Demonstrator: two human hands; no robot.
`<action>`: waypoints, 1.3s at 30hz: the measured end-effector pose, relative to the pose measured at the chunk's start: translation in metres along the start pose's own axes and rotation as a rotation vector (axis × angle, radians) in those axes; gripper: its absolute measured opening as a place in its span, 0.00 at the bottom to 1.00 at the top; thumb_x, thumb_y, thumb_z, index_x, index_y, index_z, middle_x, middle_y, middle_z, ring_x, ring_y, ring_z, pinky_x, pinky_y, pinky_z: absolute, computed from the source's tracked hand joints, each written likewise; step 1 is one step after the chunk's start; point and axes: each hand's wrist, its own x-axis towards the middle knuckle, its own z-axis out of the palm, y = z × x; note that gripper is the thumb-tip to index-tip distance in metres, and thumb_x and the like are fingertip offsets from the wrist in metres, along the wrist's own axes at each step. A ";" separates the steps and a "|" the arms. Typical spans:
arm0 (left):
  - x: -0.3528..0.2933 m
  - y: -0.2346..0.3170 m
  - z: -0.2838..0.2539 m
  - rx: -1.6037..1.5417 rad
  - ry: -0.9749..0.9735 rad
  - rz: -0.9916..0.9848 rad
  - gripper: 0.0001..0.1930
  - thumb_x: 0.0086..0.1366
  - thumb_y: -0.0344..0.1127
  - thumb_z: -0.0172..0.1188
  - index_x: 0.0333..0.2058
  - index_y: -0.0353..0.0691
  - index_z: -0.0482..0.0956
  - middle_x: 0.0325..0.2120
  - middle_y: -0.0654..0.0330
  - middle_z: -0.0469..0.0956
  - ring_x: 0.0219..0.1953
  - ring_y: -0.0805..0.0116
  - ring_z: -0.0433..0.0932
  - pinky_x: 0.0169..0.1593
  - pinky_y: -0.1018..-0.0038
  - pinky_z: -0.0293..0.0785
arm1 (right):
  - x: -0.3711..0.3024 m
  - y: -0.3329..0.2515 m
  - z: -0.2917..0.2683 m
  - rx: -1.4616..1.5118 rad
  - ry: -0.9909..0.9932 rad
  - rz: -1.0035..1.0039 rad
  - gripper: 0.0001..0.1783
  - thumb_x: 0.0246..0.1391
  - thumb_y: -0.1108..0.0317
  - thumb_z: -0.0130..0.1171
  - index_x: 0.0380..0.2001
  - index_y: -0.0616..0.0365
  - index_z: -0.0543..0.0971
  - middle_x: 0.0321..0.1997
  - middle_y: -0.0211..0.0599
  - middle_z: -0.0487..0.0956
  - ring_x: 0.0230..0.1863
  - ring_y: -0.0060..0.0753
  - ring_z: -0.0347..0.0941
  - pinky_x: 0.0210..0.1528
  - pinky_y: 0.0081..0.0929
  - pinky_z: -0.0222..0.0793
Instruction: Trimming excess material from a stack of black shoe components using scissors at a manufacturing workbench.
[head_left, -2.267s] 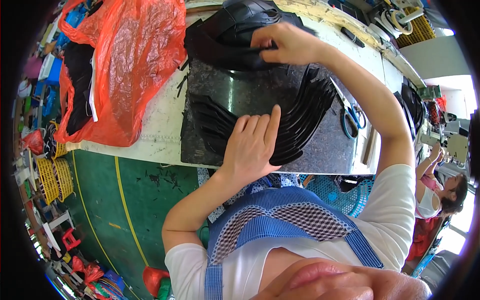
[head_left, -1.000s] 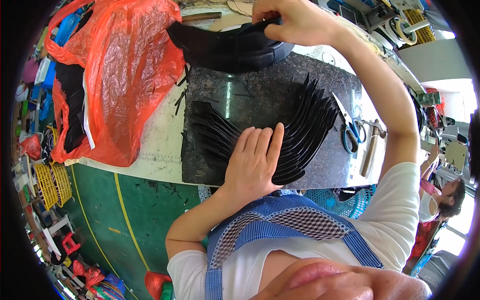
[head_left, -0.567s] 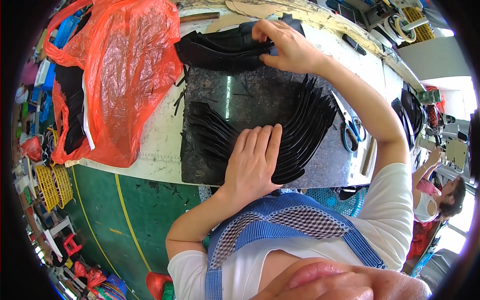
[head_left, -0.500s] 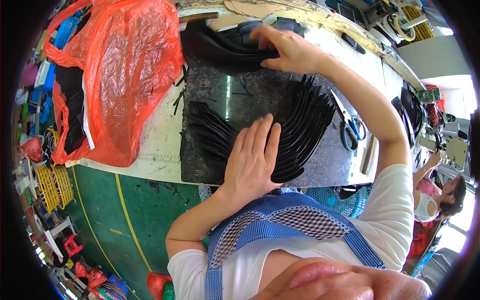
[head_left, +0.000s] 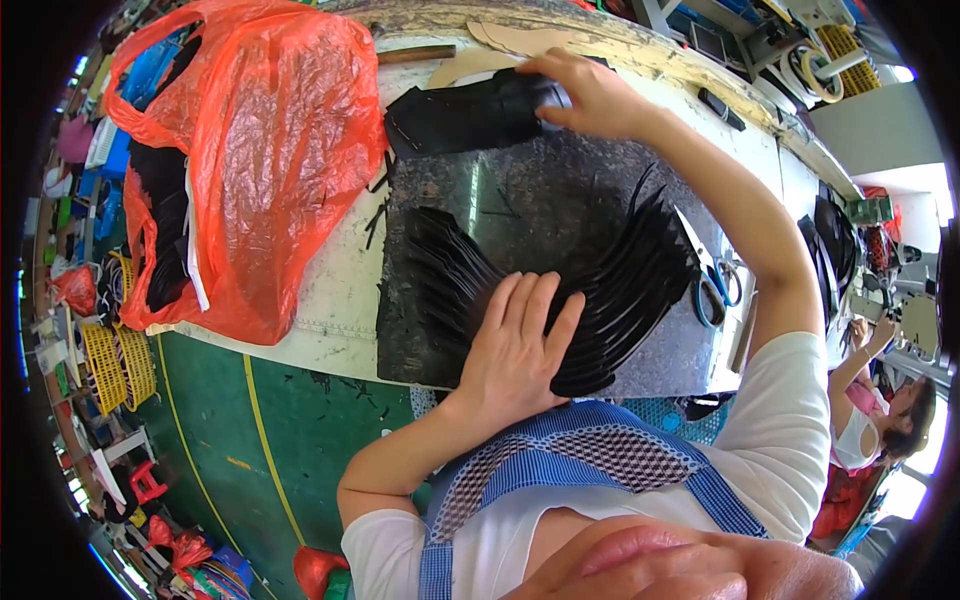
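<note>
Dark slab (head_left: 545,220): fan of black strips (head_left: 640,295) already spread on it, left hand (head_left: 520,335) flat over fan's middle, fingers extended. At slab's far edge, black pieces (head_left: 465,118) lay outside fan; right hand (head_left: 600,95) curved around their right end, grip unclear.

Yellow lines (head_left: 251,372) run along the green floor (head_left: 220,420) beside a white table (head_left: 345,270), with bright daylight at far right
</note>
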 end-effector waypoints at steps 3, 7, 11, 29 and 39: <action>0.000 0.002 0.000 -0.012 0.099 0.016 0.66 0.37 0.63 0.78 0.70 0.33 0.58 0.60 0.41 0.65 0.63 0.43 0.67 0.74 0.51 0.54 | -0.014 -0.022 -0.007 -0.071 0.051 -0.071 0.29 0.47 0.66 0.72 0.55 0.56 0.79 0.53 0.45 0.76 0.57 0.51 0.73 0.59 0.41 0.72; 0.008 0.005 -0.003 -0.067 0.083 -0.034 0.69 0.34 0.60 0.80 0.69 0.24 0.56 0.56 0.43 0.66 0.61 0.47 0.69 0.75 0.55 0.55 | -0.012 -0.013 -0.014 -0.018 0.034 -0.183 0.26 0.45 0.65 0.75 0.49 0.58 0.79 0.50 0.44 0.78 0.56 0.52 0.74 0.57 0.44 0.72; 0.003 0.002 -0.001 -0.096 0.067 -0.069 0.60 0.40 0.56 0.79 0.66 0.26 0.61 0.62 0.40 0.63 0.66 0.41 0.63 0.72 0.49 0.56 | -0.021 -0.073 -0.036 0.348 -0.395 -0.063 0.23 0.48 0.63 0.72 0.45 0.63 0.78 0.39 0.49 0.82 0.45 0.57 0.79 0.51 0.50 0.73; 0.001 0.020 -0.008 0.295 0.024 -0.013 0.61 0.34 0.63 0.81 0.62 0.32 0.64 0.65 0.40 0.60 0.67 0.38 0.60 0.67 0.44 0.59 | -0.195 -0.072 -0.094 0.606 0.196 0.275 0.15 0.58 0.62 0.67 0.43 0.62 0.83 0.40 0.42 0.86 0.42 0.35 0.83 0.47 0.33 0.78; -0.008 0.025 -0.023 0.335 -0.131 -0.075 0.66 0.36 0.64 0.81 0.66 0.29 0.59 0.69 0.38 0.52 0.70 0.37 0.55 0.69 0.44 0.53 | -0.566 0.159 -0.258 -0.323 0.701 1.738 0.16 0.50 0.62 0.60 0.39 0.60 0.84 0.38 0.52 0.86 0.42 0.38 0.85 0.44 0.35 0.79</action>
